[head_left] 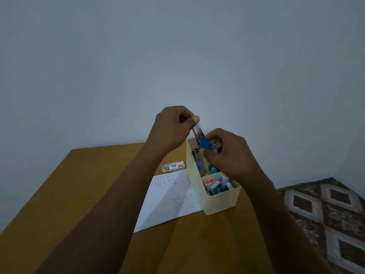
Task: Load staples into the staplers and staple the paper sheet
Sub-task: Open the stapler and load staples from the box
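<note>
Both hands hold a blue stapler [205,143] above the bin [221,202]. The left hand [171,129] pinches its metal arm; the right hand [229,153] grips the body. A paper sheet [167,200] lies on the table [79,194].

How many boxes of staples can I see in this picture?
2: one staple box on the table beside the paper sheet, one red-labelled box in the organizer's near compartment. More may be hidden there.

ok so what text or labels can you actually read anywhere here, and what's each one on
Nothing can be read for certain.
Small white staple box with red label on the wooden table: lettering blurred.
White paper sheet: printed lines too small.
Red-topped small box in the cream plastic organiser: white mark, unreadable.
Blue stapler with silver metal arm: no lettering shows.
</note>
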